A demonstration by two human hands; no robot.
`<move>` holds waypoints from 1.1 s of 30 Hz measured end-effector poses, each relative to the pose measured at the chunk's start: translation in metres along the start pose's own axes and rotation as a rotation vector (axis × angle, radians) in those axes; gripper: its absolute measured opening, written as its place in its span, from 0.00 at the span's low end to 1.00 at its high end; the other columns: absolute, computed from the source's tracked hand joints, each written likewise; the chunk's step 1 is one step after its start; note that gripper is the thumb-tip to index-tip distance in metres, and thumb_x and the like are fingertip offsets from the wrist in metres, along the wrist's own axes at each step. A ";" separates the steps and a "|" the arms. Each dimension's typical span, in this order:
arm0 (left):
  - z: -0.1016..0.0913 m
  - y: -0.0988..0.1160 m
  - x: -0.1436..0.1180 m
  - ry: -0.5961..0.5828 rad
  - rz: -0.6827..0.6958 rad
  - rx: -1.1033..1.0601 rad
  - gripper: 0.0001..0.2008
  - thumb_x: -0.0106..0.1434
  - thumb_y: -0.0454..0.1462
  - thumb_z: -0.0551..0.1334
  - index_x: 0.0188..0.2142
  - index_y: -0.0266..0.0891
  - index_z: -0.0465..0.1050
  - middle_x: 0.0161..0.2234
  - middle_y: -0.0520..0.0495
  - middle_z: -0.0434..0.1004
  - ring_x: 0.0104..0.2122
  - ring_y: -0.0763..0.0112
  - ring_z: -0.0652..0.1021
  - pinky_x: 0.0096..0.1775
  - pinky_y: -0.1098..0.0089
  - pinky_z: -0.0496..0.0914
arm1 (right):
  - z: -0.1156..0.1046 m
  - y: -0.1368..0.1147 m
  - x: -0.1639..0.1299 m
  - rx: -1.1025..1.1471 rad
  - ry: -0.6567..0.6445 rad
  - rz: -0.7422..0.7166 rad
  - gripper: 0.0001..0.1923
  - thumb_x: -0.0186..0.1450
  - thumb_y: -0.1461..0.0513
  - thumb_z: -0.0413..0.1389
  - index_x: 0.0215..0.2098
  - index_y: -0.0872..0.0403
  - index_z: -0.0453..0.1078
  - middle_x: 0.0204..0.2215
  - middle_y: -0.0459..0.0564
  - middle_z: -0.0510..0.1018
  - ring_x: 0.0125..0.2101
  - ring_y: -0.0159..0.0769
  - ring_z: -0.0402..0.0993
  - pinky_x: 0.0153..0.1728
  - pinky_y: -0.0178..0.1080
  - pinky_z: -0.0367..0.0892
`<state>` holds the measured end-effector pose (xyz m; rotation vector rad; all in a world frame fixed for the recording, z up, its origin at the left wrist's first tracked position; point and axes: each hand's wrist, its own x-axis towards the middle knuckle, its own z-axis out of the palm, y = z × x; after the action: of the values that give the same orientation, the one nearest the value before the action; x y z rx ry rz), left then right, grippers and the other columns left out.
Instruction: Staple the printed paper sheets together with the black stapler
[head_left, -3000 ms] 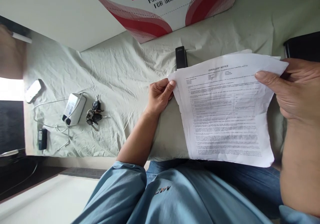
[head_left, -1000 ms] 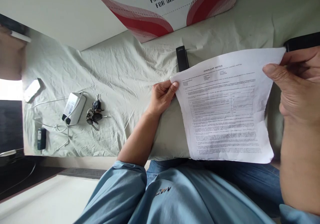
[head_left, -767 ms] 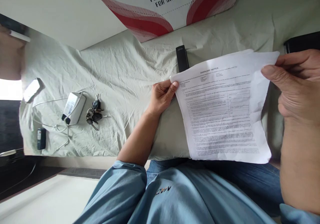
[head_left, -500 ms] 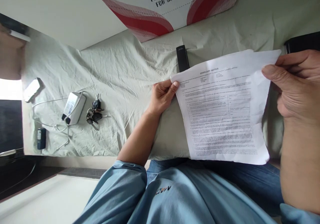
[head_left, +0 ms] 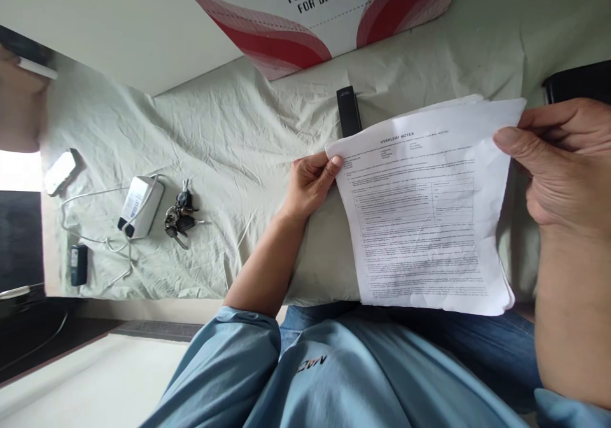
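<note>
Printed paper sheets (head_left: pixel 420 218), headed "OVERLEAF NOTES", are held up in front of me above the cloth and my lap. My left hand (head_left: pixel 312 183) pinches their upper left corner, thumb on top. At the upper right corner, my right hand (head_left: pixel 563 160) grips the paper between thumb and fingers. More than one sheet shows, as edges stick out behind the front page at the top and lower right. A black, flat, oblong object (head_left: pixel 349 111) lies just behind the top edge, its lower end hidden by the paper.
A red and white drinking-water carton (head_left: pixel 310 27) stands at the back. On the pale green cloth (head_left: pixel 248 135) to the left lie keys (head_left: pixel 181 214), a white box-shaped device with a cable (head_left: pixel 142 208), a small black device (head_left: pixel 79 265) and a white one (head_left: pixel 61 172). A black object (head_left: pixel 580 83) sits far right.
My right hand has shifted slightly left with the front page's right corner, uncovering more of the sheet edges behind it. My left hand stays where it was.
</note>
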<state>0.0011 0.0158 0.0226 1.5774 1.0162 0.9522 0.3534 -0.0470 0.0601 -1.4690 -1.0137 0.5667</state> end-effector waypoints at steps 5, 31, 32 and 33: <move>0.001 0.002 0.000 0.010 -0.005 0.018 0.43 0.75 0.72 0.78 0.26 0.43 0.68 0.20 0.55 0.59 0.20 0.77 0.59 0.22 0.65 0.47 | 0.001 -0.001 0.001 -0.005 0.013 0.021 0.33 0.50 0.33 0.92 0.34 0.46 0.93 0.30 0.47 0.89 0.32 0.39 0.83 0.40 0.53 0.84; -0.016 -0.040 0.022 0.445 -0.043 -0.121 0.44 0.75 0.83 0.66 0.34 0.47 0.72 0.24 0.60 0.55 0.20 0.79 0.55 0.20 0.69 0.55 | -0.047 0.000 0.007 -0.127 -0.678 0.432 0.40 0.47 0.32 0.91 0.47 0.42 0.92 0.35 0.47 0.93 0.33 0.47 0.92 0.30 0.42 0.88; -0.017 -0.041 0.024 0.443 -0.037 -0.109 0.45 0.75 0.84 0.64 0.34 0.47 0.72 0.24 0.60 0.55 0.21 0.79 0.55 0.21 0.69 0.55 | -0.048 -0.001 0.007 -0.148 -0.662 0.433 0.39 0.45 0.33 0.92 0.44 0.43 0.92 0.36 0.48 0.94 0.35 0.48 0.93 0.31 0.43 0.89; -0.017 -0.041 0.025 0.445 -0.028 -0.112 0.45 0.75 0.85 0.62 0.35 0.47 0.72 0.25 0.59 0.55 0.21 0.79 0.55 0.21 0.70 0.56 | -0.049 0.000 0.007 -0.149 -0.615 0.430 0.39 0.43 0.33 0.92 0.42 0.44 0.93 0.35 0.49 0.93 0.37 0.49 0.93 0.33 0.44 0.90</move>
<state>-0.0124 0.0507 -0.0119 1.2809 1.2589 1.3524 0.3970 -0.0677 0.0706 -1.7004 -1.2276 1.3343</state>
